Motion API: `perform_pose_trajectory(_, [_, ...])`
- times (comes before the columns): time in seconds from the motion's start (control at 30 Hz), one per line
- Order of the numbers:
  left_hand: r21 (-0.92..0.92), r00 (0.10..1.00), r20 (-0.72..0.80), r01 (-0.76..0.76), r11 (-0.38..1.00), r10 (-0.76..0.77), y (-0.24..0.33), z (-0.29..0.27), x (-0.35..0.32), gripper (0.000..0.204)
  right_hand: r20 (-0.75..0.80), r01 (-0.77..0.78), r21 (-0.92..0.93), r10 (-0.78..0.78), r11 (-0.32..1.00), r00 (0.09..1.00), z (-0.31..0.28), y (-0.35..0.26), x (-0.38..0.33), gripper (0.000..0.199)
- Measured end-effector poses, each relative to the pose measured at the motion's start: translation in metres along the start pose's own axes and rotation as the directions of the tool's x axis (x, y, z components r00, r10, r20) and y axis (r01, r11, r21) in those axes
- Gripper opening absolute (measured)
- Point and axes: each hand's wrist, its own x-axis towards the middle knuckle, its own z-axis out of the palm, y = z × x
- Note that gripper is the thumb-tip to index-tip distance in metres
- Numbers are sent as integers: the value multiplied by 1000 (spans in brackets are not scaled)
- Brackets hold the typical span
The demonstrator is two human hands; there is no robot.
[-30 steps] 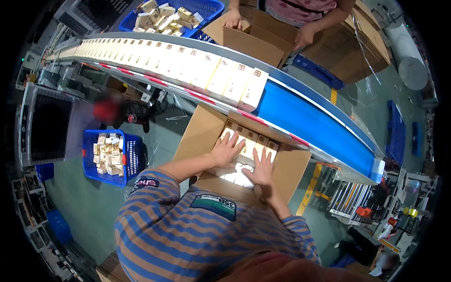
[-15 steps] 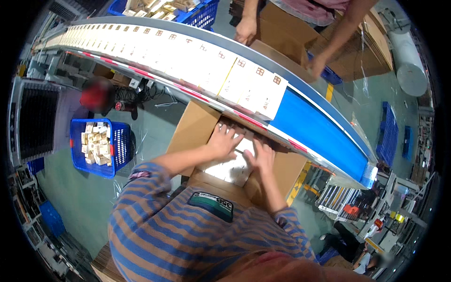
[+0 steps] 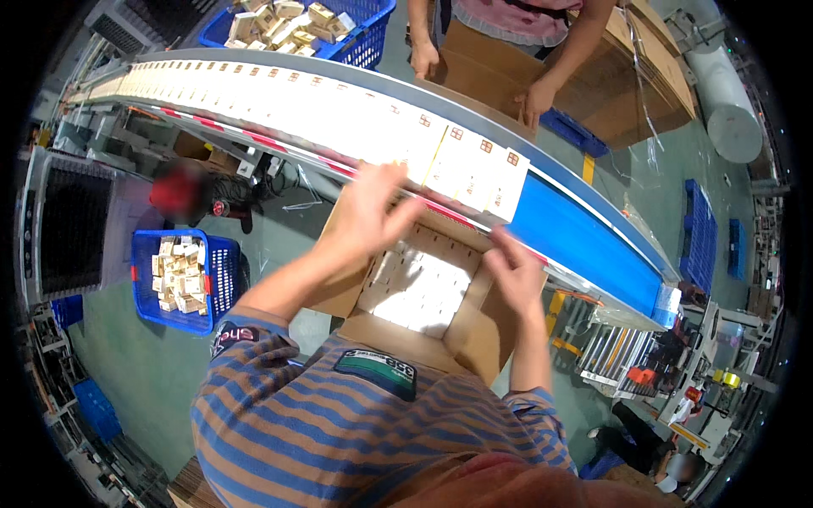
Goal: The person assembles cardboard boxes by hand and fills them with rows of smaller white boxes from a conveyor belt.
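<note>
An open cardboard carton (image 3: 480, 340) stands before me, with white small boxes (image 3: 415, 284) packed flat inside it. My left hand (image 3: 368, 210) is over the carton's far left edge, its fingers apart and reaching to the conveyor's near rail. Beside the rail, above the carton's right side, is my right hand (image 3: 513, 269), empty and somewhat blurred, with fingers parted. A long row of white boxes (image 3: 398, 135) with small brown window-like marks stands on the conveyor. The left fingertips overlap the row's near side; whether they touch it I cannot tell.
The bare blue conveyor belt (image 3: 584, 241) runs to the right. Blue baskets of small boxes stand on the left floor (image 3: 222, 284) and behind the conveyor (image 3: 364, 42). Across it, a co-worker's hands (image 3: 533, 100) handle another carton (image 3: 478, 63). A roller conveyor (image 3: 622, 364) sits lower right.
Both my hands have lifted out of the carton and moved apart, the left toward the conveyor row, the right toward the rail. The co-worker's hands have shifted on their carton.
</note>
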Motion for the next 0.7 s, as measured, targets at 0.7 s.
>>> perform_pose_trajectory(0.7, [-399, 817, 402, 563, 723, -414, -97, -142, 106, 59, 24, -40, 552, 32, 833, 999, 47, -109, 111, 61])
